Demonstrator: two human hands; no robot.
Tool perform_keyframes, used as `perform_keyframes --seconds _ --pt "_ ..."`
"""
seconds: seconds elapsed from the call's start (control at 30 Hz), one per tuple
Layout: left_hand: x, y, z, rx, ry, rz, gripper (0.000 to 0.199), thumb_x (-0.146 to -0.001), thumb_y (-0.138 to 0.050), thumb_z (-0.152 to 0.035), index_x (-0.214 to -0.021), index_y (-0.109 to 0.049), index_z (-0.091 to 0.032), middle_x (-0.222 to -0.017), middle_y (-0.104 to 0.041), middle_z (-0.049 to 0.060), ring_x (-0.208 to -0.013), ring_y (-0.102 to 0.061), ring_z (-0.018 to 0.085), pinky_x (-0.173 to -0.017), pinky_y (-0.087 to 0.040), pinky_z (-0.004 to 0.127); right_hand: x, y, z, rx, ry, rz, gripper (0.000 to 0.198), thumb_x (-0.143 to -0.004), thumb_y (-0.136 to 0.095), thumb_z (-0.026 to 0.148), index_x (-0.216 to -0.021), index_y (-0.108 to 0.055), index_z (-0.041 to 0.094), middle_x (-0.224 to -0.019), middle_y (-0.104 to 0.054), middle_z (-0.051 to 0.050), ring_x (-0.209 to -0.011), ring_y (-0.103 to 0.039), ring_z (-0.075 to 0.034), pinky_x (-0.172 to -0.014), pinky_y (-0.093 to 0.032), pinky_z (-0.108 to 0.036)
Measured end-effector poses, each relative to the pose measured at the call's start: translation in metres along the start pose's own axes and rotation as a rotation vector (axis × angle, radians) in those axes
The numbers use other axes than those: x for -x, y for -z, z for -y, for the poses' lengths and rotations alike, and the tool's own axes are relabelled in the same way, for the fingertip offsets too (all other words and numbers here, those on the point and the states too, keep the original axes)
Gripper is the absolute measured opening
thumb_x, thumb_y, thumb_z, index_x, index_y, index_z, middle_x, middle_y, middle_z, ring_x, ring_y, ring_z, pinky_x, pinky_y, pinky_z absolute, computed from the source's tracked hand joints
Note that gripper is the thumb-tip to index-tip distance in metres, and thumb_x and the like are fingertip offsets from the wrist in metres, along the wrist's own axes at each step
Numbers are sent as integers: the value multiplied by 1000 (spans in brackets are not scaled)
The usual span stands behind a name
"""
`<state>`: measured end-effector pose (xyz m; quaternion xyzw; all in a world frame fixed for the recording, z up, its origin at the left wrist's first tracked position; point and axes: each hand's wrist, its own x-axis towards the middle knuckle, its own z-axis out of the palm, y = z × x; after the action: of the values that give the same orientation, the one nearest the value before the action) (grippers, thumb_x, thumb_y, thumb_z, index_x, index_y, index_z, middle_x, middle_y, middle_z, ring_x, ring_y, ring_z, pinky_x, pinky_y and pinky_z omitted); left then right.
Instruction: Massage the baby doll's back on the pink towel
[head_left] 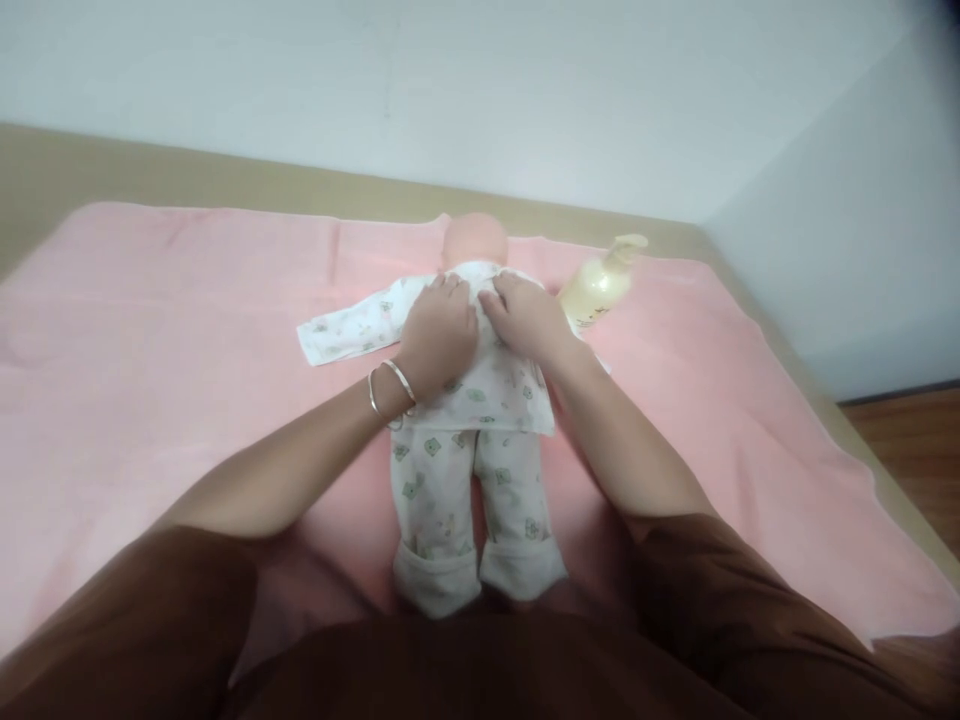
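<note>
A baby doll (475,240) lies stretched out with its bald head toward the wall; no face shows. It wears a white printed top (480,400) and matching trousers (435,480) with turned-up cuffs. On the left side of the doll's upper body rests my left hand (441,335), a silver bangle at its wrist, fingers laid over the cloth. My right hand (529,315) lies on the other side of the upper body, thumb apart from the fingers. The left sleeve (349,322) spreads out sideways. My right forearm mostly hides the other sleeve.
A pump bottle (596,290) of pale yellow liquid lies tilted beside the doll's right shoulder area. Beneath everything is a pink cloth (187,400) on a tan surface (225,170). A pale wall (450,90) closes the far side, and wooden floor (911,455) shows at right.
</note>
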<state>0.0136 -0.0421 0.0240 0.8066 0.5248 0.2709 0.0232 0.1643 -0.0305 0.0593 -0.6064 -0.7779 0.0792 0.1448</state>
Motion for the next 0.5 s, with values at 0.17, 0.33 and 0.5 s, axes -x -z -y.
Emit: perform_keyframes --seconds 0.17,0.33,0.5 --pt "4 18 -14 -100 -83 88 32 -95 -35 -9 -106 -65 -7 -114 -69 18 -121 -64 29 -116 -51 46 -4 -2 -4 8 22 9 48 -108 -27 38 -119 -65 9 -134 -67 -21 -123 -62 -32 -105 -48 -45" --pt "-9 22 -1 -32 -42 124 25 -96 -37 -13 -83 -57 -16 -89 -64 10 -94 -65 25 -93 -57 43 9 1 12 249 36 38 53 -108 -22 29 -123 -65 2 -128 -68 -25 -126 -61 -36 -103 -47 -45" --pt "-19 10 19 -5 5 122 25 -99 -37 -21 -85 -57 -17 -93 -65 10 -99 -64 26 -95 -55 45 29 1 25 498 199 22 56 -107 -16 21 -100 -70 7 -99 -72 -20 -100 -66 -33 -91 -47 -43"
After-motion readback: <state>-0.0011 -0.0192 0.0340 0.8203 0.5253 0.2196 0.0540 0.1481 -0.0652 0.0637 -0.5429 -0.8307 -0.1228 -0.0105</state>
